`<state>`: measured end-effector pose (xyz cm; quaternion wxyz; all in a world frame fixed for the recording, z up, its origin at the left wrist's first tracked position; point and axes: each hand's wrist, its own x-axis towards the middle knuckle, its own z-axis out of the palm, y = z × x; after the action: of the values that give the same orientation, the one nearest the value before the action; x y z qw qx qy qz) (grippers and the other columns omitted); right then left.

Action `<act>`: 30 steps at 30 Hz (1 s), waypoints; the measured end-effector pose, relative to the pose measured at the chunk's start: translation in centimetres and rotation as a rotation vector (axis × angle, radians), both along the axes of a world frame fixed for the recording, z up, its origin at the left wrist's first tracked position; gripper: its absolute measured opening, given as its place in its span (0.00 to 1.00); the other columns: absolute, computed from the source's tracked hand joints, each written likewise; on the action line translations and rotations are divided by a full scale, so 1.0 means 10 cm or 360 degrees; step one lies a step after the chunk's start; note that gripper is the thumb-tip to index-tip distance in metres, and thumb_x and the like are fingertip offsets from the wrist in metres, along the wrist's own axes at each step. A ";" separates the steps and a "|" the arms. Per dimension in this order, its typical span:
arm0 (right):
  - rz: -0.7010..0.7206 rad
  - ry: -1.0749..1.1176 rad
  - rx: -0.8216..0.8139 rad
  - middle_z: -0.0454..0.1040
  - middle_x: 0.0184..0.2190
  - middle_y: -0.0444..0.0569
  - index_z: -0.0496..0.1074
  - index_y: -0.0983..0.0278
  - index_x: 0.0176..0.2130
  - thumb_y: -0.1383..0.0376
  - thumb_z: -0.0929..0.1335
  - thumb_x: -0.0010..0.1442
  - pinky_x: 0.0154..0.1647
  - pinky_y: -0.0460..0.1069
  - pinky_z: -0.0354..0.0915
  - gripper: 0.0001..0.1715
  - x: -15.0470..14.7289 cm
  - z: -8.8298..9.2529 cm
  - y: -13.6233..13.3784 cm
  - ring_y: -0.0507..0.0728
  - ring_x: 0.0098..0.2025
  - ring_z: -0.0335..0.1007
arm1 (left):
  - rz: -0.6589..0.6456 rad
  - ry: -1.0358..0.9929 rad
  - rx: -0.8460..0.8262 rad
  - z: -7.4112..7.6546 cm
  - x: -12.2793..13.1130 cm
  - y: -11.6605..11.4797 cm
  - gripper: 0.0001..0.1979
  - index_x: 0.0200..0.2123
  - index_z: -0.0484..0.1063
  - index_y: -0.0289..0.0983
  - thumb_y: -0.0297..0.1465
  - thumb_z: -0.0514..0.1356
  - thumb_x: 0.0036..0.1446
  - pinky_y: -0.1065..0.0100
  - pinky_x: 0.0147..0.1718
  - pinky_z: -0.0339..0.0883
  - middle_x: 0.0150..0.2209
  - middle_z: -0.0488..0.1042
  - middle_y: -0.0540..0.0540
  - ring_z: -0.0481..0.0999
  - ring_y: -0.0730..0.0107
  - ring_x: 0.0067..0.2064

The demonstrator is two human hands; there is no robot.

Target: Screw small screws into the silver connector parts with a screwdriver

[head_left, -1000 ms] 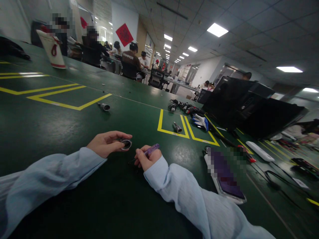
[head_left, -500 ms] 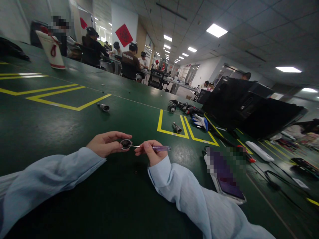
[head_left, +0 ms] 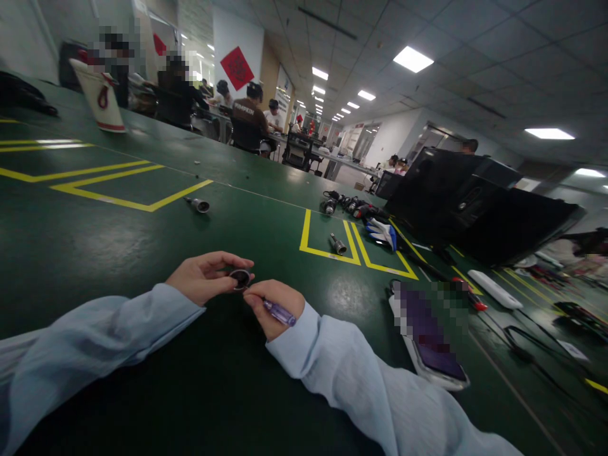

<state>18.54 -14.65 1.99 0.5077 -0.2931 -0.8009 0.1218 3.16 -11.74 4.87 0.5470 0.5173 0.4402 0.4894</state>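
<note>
My left hand [head_left: 202, 278] pinches a small round metal ring part [head_left: 240, 277] just above the green table [head_left: 142, 253]. My right hand [head_left: 275, 304] grips a small screwdriver with a clear purple handle [head_left: 279, 312], its tip at the ring part. Both hands sit close together, wrists in light blue sleeves resting on the table.
Two short metal cylinders lie further out, one [head_left: 198, 204] near the yellow lines at left, one [head_left: 338, 244] inside a yellow box. A phone [head_left: 430, 342] lies right of my hands. Gloves [head_left: 382, 231], tools, black cases [head_left: 475, 202] and cables sit at right. Other people sit at far tables.
My right hand turned the screwdriver from pointing level at the ring to a steeper angle and moved in closer to my left hand. The left hand stayed put.
</note>
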 end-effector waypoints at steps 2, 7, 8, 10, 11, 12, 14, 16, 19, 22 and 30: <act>0.0009 -0.0012 0.0052 0.75 0.29 0.51 0.71 0.67 0.32 0.66 0.61 0.58 0.38 0.45 0.67 0.11 -0.01 0.01 -0.01 0.51 0.33 0.71 | 0.0008 -0.0022 0.0004 0.01 0.01 -0.01 0.10 0.22 0.73 0.36 0.25 0.64 0.29 0.70 0.29 0.74 0.32 0.78 0.47 0.78 0.63 0.32; -0.0022 -0.0056 0.0105 0.76 0.29 0.51 0.71 0.68 0.32 0.68 0.62 0.57 0.37 0.45 0.67 0.09 -0.01 -0.01 -0.02 0.52 0.33 0.71 | 0.0021 -0.0012 0.0006 0.04 0.02 -0.03 0.08 0.21 0.72 0.35 0.25 0.64 0.29 0.70 0.26 0.74 0.31 0.77 0.47 0.78 0.63 0.31; -0.0011 -0.0074 0.0110 0.76 0.29 0.51 0.71 0.68 0.32 0.68 0.62 0.57 0.38 0.45 0.67 0.09 -0.02 -0.02 -0.01 0.52 0.33 0.71 | 0.0018 -0.0009 0.0002 0.04 0.02 -0.03 0.08 0.21 0.71 0.35 0.25 0.63 0.29 0.70 0.26 0.74 0.31 0.77 0.47 0.78 0.63 0.31; 0.0000 -0.0109 0.0111 0.75 0.30 0.51 0.70 0.68 0.33 0.67 0.62 0.57 0.39 0.45 0.67 0.09 -0.02 -0.04 0.00 0.51 0.34 0.71 | 0.0008 0.0003 -0.0002 0.04 0.01 -0.03 0.08 0.21 0.71 0.35 0.25 0.63 0.29 0.69 0.27 0.74 0.31 0.77 0.47 0.78 0.62 0.32; -0.0001 -0.0125 0.0107 0.75 0.30 0.50 0.70 0.67 0.33 0.67 0.61 0.58 0.39 0.45 0.67 0.09 -0.02 -0.04 0.00 0.51 0.34 0.71 | 0.0006 0.0011 -0.0002 0.03 0.01 -0.03 0.08 0.21 0.71 0.35 0.26 0.63 0.29 0.69 0.27 0.74 0.31 0.77 0.47 0.78 0.61 0.32; 0.0000 -0.0134 0.0104 0.75 0.30 0.50 0.70 0.66 0.33 0.67 0.61 0.58 0.39 0.45 0.67 0.10 -0.02 -0.04 -0.01 0.51 0.34 0.71 | 0.0007 0.0015 -0.0003 0.02 0.01 -0.02 0.08 0.21 0.71 0.35 0.26 0.63 0.29 0.68 0.27 0.74 0.31 0.77 0.46 0.78 0.61 0.32; -0.0017 -0.0120 0.0075 0.75 0.29 0.49 0.70 0.65 0.32 0.66 0.61 0.58 0.38 0.46 0.67 0.10 -0.02 -0.01 -0.03 0.51 0.33 0.71 | 0.0011 0.0010 0.0000 0.01 0.01 -0.02 0.08 0.21 0.71 0.35 0.25 0.63 0.29 0.68 0.27 0.74 0.31 0.77 0.47 0.78 0.62 0.32; -0.0103 -0.0018 -0.0064 0.74 0.26 0.48 0.70 0.64 0.29 0.64 0.61 0.58 0.34 0.46 0.67 0.12 0.00 0.04 -0.07 0.51 0.30 0.71 | 0.0017 -0.0012 0.0000 -0.01 0.01 -0.01 0.08 0.20 0.71 0.35 0.25 0.63 0.29 0.69 0.27 0.74 0.31 0.77 0.47 0.78 0.62 0.31; -0.0298 0.0348 -0.0575 0.67 0.15 0.44 0.66 0.64 0.21 0.58 0.60 0.58 0.20 0.44 0.62 0.19 0.03 0.09 -0.12 0.49 0.18 0.66 | 0.0037 -0.0026 -0.0016 -0.02 0.01 0.01 0.09 0.20 0.71 0.35 0.26 0.65 0.28 0.69 0.25 0.75 0.31 0.77 0.46 0.77 0.61 0.32; -0.0390 0.0628 -0.1028 0.58 0.09 0.39 0.60 0.63 0.16 0.52 0.60 0.56 0.10 0.42 0.52 0.25 0.05 0.06 -0.09 0.46 0.10 0.56 | 0.0055 -0.0024 -0.0069 -0.01 -0.01 0.03 0.10 0.21 0.72 0.35 0.27 0.66 0.27 0.69 0.25 0.75 0.32 0.77 0.46 0.77 0.59 0.34; -0.0479 0.0276 -0.0903 0.58 0.09 0.39 0.63 0.64 0.15 0.53 0.60 0.56 0.14 0.42 0.50 0.25 0.05 -0.01 -0.04 0.46 0.12 0.56 | 0.0007 -0.0065 -0.0166 0.01 -0.03 0.06 0.12 0.23 0.73 0.35 0.26 0.66 0.27 0.66 0.30 0.76 0.31 0.77 0.45 0.77 0.57 0.36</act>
<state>19.03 -15.01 1.89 0.4844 -0.5265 -0.6365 0.2881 2.82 -11.17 4.98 0.5809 0.4770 0.4549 0.4776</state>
